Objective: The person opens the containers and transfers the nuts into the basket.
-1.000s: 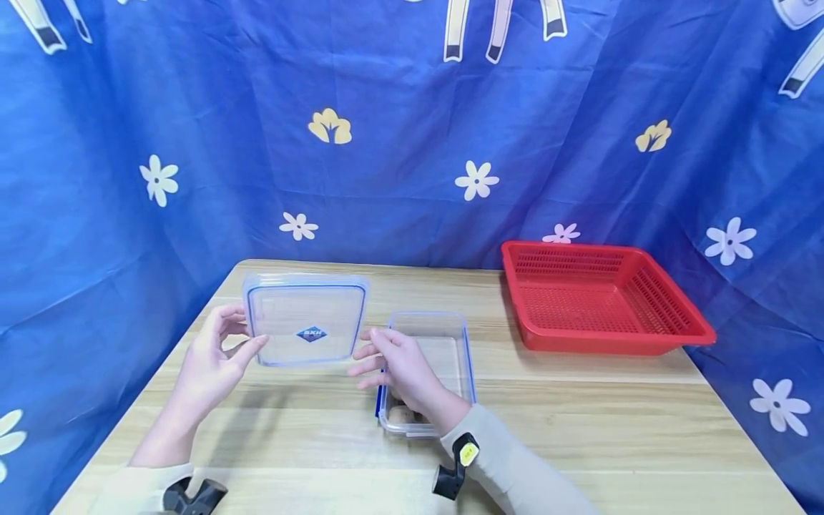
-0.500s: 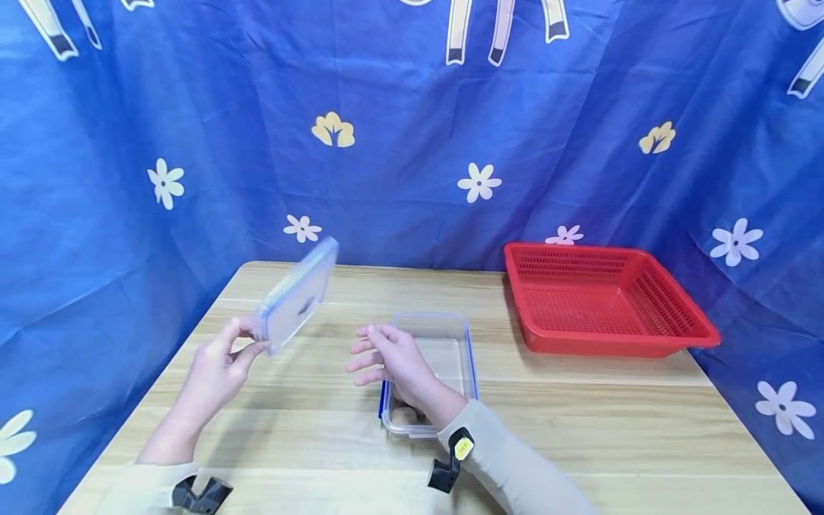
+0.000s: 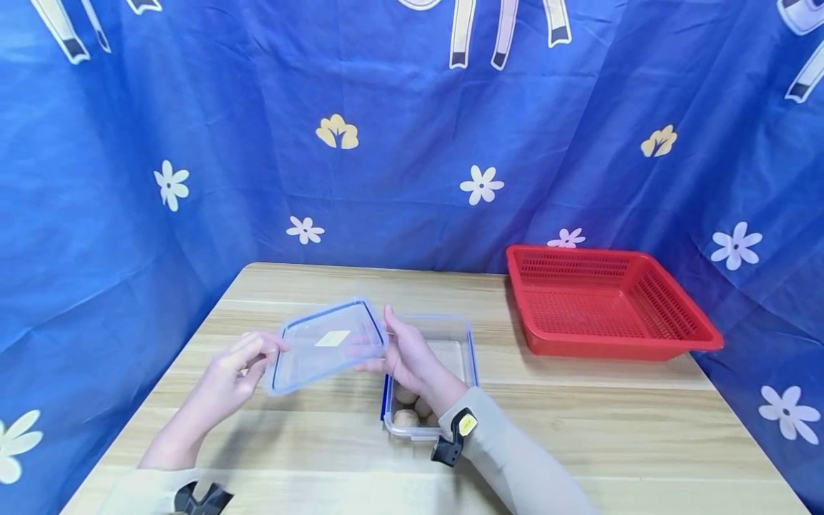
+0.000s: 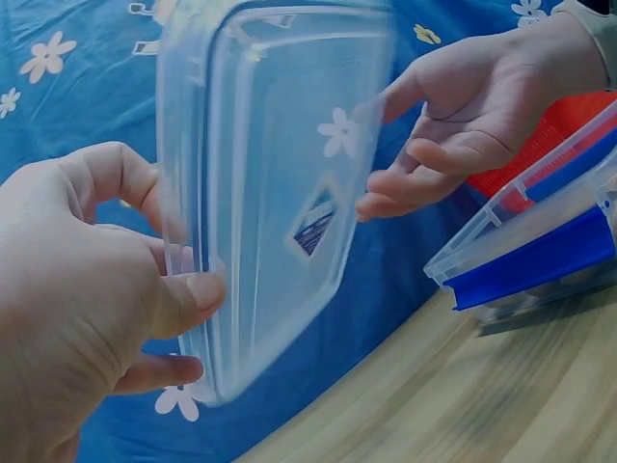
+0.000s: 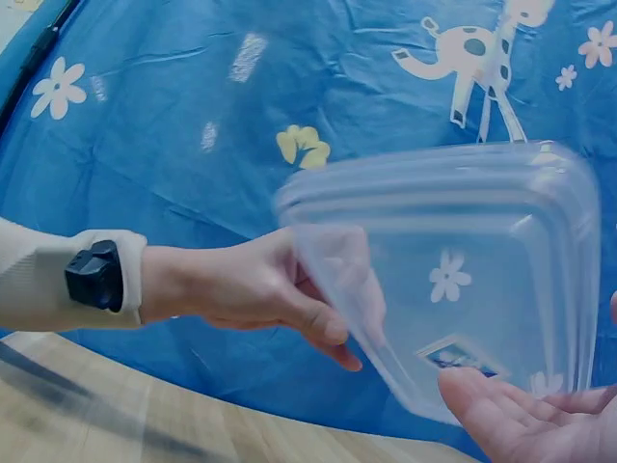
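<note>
My left hand (image 3: 234, 372) pinches the left edge of a clear plastic lid (image 3: 315, 359) with a blue seal, thumb on one face and fingers on the other. The lid is held tilted above the table, and a diamond label (image 4: 315, 224) shows through it. At its opposite edge is my right hand (image 3: 415, 361), palm turned up, fingers extended and partly seen through the plastic. Under the right forearm stands an uncovered clear food container (image 3: 474, 357) with a blue clip (image 4: 535, 256) folded down. Several round, light brown things (image 3: 405, 418) lie in its near end, partly hidden by the wrist.
A red perforated plastic basket (image 3: 611, 346) stands at the back right of the wooden table (image 3: 579, 422). Blue patterned cloth (image 3: 399, 193) hangs behind the table and along both sides.
My left hand has flipped the lid from upright, through edge-on, to a flatter tilt with its other face showing. The right hand has turned palm up by the lid's right edge.
</note>
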